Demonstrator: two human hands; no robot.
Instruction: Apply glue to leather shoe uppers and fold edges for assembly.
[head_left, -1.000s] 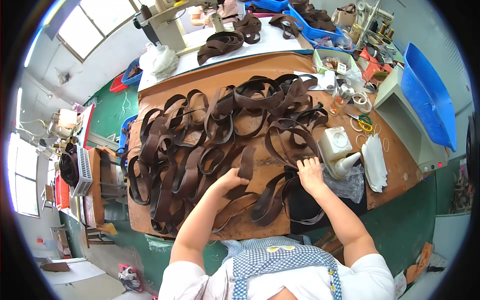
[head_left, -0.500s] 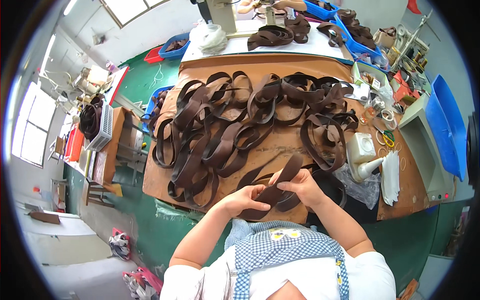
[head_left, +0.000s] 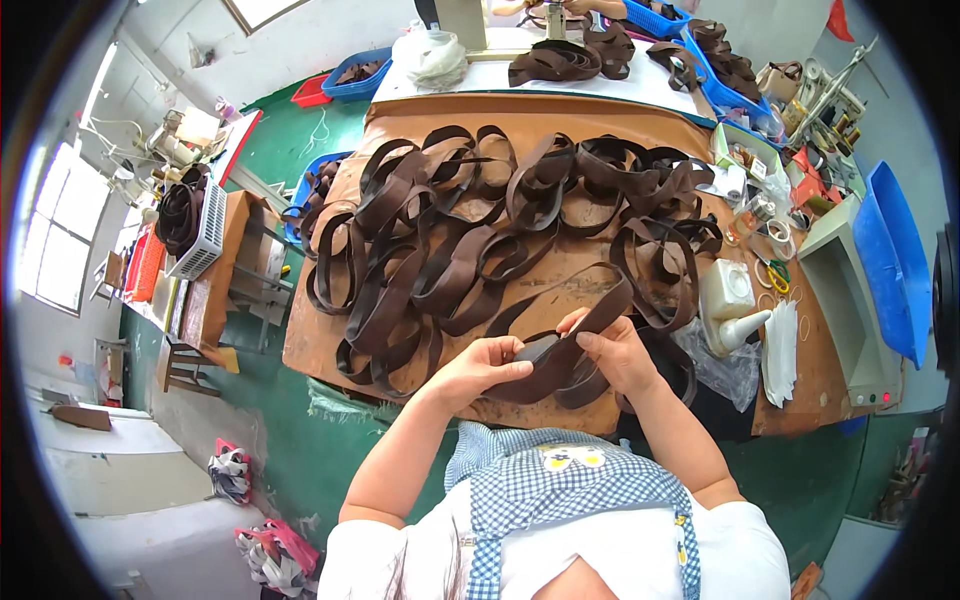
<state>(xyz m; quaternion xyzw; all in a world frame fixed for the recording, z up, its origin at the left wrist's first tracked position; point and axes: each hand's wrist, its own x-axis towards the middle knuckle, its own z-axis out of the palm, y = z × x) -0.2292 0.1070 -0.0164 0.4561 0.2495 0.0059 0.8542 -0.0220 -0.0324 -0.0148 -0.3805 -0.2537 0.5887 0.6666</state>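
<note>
Near the front edge of the table, my two hands hold a dark brown strap between them. My left hand pinches it between thumb and fingers, where a blacker face of the strap shows. On the other side, my right hand grips the strap with thumb and fingertips, and a loop of it rises past those fingers. More brown straps lie in loose, overlapping loops across the table just beyond my hands.
Right of my hands stand a white plastic bottle with a cone nozzle, a crumpled clear bag and scissors. A blue tray leans at far right. Across the table, another person's hands work at a machine.
My left hand has moved up a little and turned the strap so its blacker face shows. My right hand has shifted slightly up and right. The whole view has tilted slightly.
</note>
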